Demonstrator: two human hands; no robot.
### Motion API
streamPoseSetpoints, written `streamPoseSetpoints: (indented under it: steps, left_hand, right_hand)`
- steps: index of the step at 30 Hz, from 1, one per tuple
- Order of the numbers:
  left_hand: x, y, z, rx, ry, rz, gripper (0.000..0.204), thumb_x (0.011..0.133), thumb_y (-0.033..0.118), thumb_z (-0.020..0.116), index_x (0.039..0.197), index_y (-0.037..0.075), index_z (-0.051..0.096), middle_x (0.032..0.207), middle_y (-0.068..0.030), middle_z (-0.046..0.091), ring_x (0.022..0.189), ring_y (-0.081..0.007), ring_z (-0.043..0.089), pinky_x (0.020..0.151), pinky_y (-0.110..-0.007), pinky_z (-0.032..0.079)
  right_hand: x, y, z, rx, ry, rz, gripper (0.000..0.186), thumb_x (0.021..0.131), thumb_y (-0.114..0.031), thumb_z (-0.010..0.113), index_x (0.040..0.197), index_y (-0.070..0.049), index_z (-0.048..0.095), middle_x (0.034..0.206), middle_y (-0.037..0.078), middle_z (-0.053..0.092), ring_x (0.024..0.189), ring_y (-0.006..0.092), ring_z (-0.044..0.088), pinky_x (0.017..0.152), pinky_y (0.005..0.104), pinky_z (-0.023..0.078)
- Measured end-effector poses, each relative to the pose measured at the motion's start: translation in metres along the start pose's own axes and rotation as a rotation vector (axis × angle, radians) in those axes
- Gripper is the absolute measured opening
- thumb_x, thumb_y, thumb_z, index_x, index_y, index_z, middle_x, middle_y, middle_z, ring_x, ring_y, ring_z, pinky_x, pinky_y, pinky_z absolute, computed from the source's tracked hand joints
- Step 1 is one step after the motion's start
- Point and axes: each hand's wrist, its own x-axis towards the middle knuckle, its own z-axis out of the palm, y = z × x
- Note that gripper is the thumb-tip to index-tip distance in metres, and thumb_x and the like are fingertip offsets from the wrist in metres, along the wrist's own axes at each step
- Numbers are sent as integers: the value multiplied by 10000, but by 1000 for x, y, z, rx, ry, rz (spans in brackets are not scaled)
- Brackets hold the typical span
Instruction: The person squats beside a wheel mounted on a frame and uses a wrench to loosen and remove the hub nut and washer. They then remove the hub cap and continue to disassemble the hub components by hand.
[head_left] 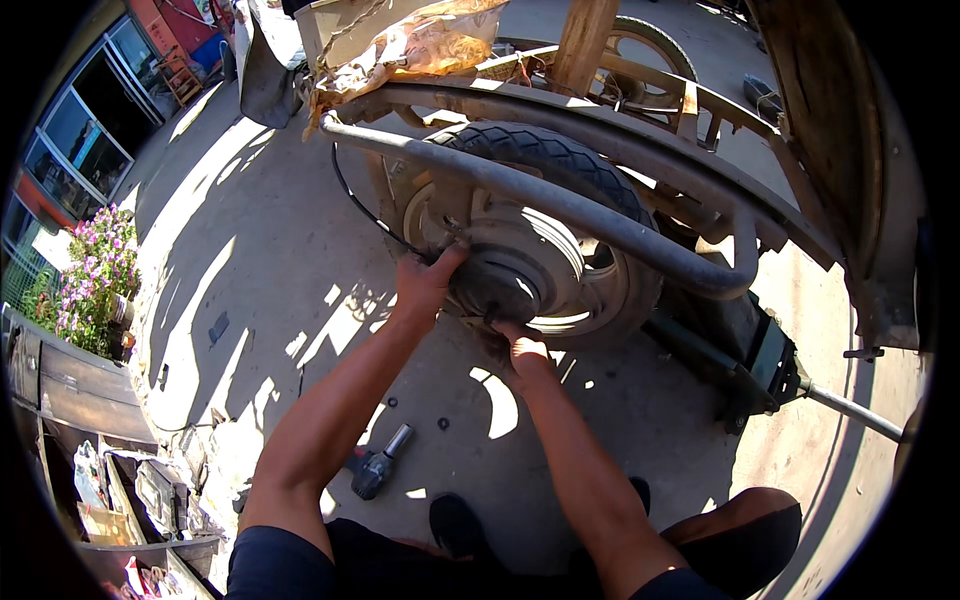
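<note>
A spoked wheel (545,235) with a black treaded tyre (520,145) sits under a metal vehicle frame (640,125). Its dark round hub plate (500,280) faces me. At the plate's upper left edge is my left hand (425,282), thumb on top and the other fingers mostly hidden. A black cable (365,205) runs down to that spot. My right hand (522,350) is closed at the plate's lower edge, its fingertips in shadow. Below on the concrete lie a cordless impact wrench (375,472) and small dark rings, perhaps nuts or washers (443,423).
A grey tube bar (540,200) crosses above the wheel. To the right stands a green jack (755,365) with a long metal handle (850,410). Open compartments (110,440) with clutter line the lower left, below pink flowers (95,260). A brown panel (830,130) hangs at upper right.
</note>
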Motion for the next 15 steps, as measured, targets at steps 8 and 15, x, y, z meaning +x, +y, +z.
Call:
streamPoseSetpoints:
  steps: [8, 15]
  left_hand:
    - [10, -27, -25, -224, 175, -357, 378, 788, 259, 672, 1069, 20, 590, 936, -35, 594, 840, -177, 561, 735, -320, 454]
    - [-2, -4, -2, -22, 44, -38, 376, 803, 267, 654, 1066, 6, 592, 960, -33, 600, 853, -128, 534, 732, -308, 427]
  right_hand:
    - [-20, -20, 14, -518, 164, -165, 285, 774, -185, 722, 948, 33, 661, 889, 83, 678, 664, 163, 640, 546, 307, 510]
    - [1, 5, -5, -133, 23, -100, 254, 765, -143, 723, 930, 38, 656, 794, 84, 675, 665, 159, 644, 570, 294, 500]
